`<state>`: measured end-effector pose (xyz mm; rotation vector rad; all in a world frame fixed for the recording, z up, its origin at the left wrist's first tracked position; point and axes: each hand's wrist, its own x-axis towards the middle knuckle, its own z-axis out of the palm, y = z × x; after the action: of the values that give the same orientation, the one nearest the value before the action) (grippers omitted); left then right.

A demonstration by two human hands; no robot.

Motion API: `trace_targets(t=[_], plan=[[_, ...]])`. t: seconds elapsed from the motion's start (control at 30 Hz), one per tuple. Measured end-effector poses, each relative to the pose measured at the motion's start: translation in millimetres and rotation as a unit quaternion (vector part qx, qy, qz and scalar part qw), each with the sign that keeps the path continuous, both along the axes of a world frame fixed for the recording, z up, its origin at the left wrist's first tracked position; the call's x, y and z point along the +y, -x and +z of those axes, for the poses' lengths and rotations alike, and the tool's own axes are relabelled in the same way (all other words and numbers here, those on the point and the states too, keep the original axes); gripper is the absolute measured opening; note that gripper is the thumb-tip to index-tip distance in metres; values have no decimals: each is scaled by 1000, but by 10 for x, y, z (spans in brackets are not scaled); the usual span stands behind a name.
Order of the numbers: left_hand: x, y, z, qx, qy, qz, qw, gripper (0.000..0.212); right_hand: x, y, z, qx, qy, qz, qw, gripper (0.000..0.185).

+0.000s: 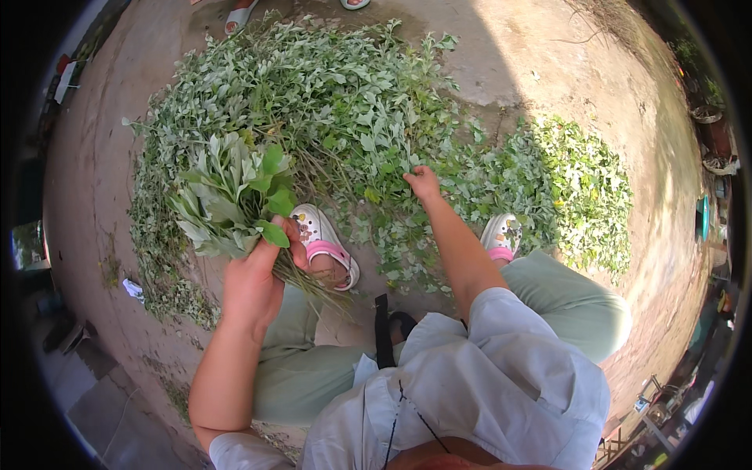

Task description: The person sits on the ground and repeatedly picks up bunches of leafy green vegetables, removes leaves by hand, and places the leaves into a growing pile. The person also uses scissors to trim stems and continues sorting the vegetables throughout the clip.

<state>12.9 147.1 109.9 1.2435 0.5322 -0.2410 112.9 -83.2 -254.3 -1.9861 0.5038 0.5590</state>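
Note:
A bunch of leafy green stems (226, 194) is gripped in my left hand (258, 273), over the ground in front of my left knee. Its leaves fan up and away from me, while the thin bare stems stick out below my fist toward the right. My right hand (424, 183) reaches to the near side of a large heap of cut leafy plants (317, 88). Thumb and forefinger come together there at the leaves; whether anything is pinched between them is too small to tell.
White clogs with pink straps (322, 244) are on my feet, beside scattered leaves. A sunlit leaf pile (587, 188) spreads to the right. Another person's sandalled foot (238, 19) stands beyond the heap. A white scrap (133, 290) lies on the concrete ground at left.

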Motion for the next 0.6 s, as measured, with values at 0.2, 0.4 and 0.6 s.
trace_targets(t=[0.2, 0.4, 0.6], plan=[[16, -1, 0, -2, 6, -1, 1000, 18, 29, -53, 9, 20, 86, 33, 996, 28], [61, 34, -15, -4, 7, -4, 1000, 18, -59, 232, 129, -93, -91, -192, 973, 33], [108, 88, -62, 1, 19, -18, 1000, 17, -198, 477, 661, -91, -221, -142, 960, 25]])
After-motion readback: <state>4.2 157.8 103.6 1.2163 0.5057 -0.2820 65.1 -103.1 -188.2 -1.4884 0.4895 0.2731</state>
